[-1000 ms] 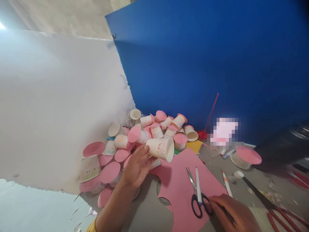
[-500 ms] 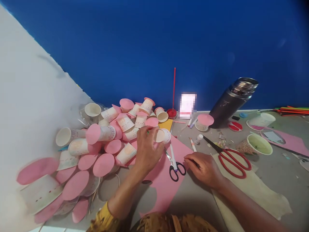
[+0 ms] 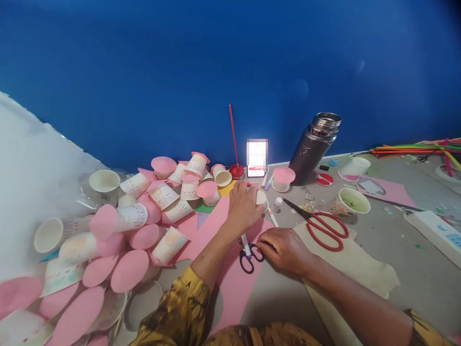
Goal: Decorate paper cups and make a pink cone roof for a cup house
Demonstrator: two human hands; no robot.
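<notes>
My left hand (image 3: pixel 243 207) is wrapped round a white paper cup (image 3: pixel 261 197) and holds it down on the pink paper sheet (image 3: pixel 230 283). My right hand (image 3: pixel 283 248) rests curled on the sheet's right side, its fingers touching the handles of the small black scissors (image 3: pixel 249 252); a white pen (image 3: pixel 246 240) lies along the scissors. A big heap of paper cups (image 3: pixel 137 211) with pink paper discs stuck on them lies to the left.
Large red-handled scissors (image 3: pixel 324 230) lie on a beige cloth (image 3: pixel 355 269) at right. A steel flask (image 3: pixel 314 142), a green-lined cup (image 3: pixel 349 202), a pink-lidded cup (image 3: pixel 283 178), a red straw (image 3: pixel 233 137), coloured sticks (image 3: pixel 414 149) and a white power strip (image 3: pixel 434 229) stand along the blue wall.
The view swung right and down. My left hand carried the cup from the heap over to the pink sheet and set it down. My right hand stayed by the black scissors.
</notes>
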